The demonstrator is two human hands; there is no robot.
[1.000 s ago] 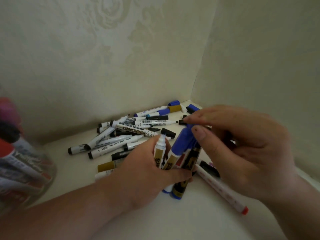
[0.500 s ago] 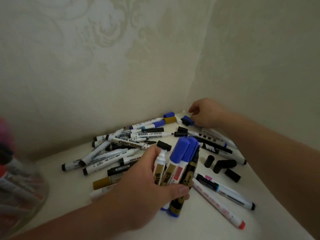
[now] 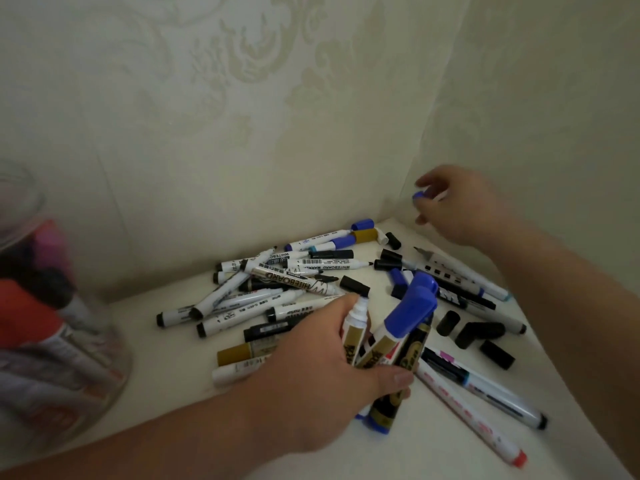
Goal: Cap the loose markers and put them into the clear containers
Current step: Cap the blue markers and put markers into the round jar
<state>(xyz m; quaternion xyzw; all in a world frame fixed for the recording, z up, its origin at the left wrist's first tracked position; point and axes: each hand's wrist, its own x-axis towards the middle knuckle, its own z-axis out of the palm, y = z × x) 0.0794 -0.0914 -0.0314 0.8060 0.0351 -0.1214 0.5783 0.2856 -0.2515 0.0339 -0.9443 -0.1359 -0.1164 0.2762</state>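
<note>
Left grip [image 3: 329,372] clasps a marker bundle [image 3: 414,351], one marker uncapped. Right grip [image 3: 460,209], beyond it, pinches what seems a blue cap [image 3: 419,195]. The crowded tips could make the cap miss and fall.

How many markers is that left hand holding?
4, fanned in the left hand: a white-tipped uncapped marker, two blue-capped markers, a black-bodied marker. Others may be hidden.
</note>
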